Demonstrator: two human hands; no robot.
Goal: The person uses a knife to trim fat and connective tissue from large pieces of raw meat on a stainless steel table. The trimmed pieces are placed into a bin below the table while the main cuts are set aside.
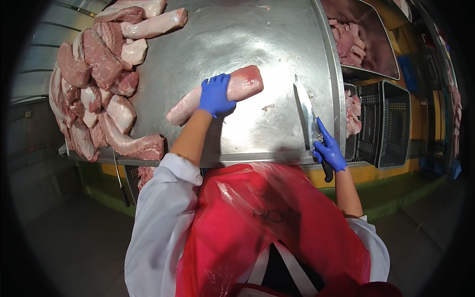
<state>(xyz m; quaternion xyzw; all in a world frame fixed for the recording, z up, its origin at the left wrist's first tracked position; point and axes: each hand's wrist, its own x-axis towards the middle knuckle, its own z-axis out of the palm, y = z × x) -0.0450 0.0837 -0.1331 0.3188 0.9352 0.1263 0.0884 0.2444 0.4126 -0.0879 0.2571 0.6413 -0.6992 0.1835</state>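
A long pale piece of pork loin (pixel 246 83) lies slantwise across the steel table (pixel 262 32), its cut red end toward the right. My left hand (pixel 216 95), in a blue glove, is closed over the middle of the loin from above. At the table's right front edge, my right hand (pixel 330 151), also blue-gloved, grips a long knife (pixel 306 106) by its dark handle. The blade points away from me and stands apart from the loin. Small meat scraps (pixel 268 107) lie between loin and blade.
A heap of pork pieces (pixel 101 54) covers the table's left side. To the right stand a metal bin (pixel 381 54) with cut meat and dark plastic crates (pixel 395 123), with pale trimmings (pixel 353 114) beside them. A thin rod with a black handle (pixel 123 197) hangs at the left front.
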